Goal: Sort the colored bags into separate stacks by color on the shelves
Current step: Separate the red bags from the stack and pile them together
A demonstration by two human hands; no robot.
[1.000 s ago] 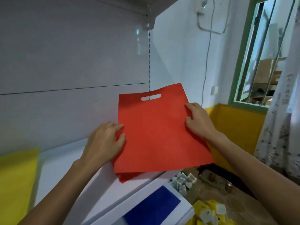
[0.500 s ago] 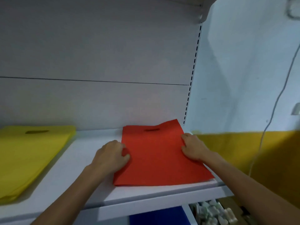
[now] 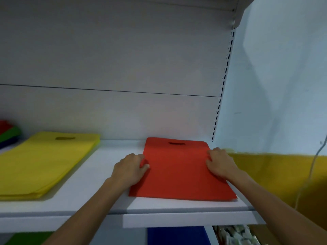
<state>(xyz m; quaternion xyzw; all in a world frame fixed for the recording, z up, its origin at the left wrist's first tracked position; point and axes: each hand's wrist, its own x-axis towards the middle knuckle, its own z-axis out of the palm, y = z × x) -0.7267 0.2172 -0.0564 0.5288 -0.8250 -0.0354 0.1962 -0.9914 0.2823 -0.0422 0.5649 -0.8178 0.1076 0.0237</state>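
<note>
At the far left a mixed pile of red, green and blue bags [image 3: 7, 133] looks unsorted. Next to it the yellow bag stack [image 3: 44, 163] lies flat on the white shelf [image 3: 99, 175]. The left grip [image 3: 130, 169] pinches the left edge of the red bag stack [image 3: 178, 172], thumb on top and fingers curled. The right grip [image 3: 220, 164] curls onto the stack's right edge. The red stack lies flat at the shelf's right end, its handle slot toward the back wall. Its near right corner sits close to the shelf's open end and front lip. An uneven push or a dragging release could fan the thin layers or slide that corner off.
</note>
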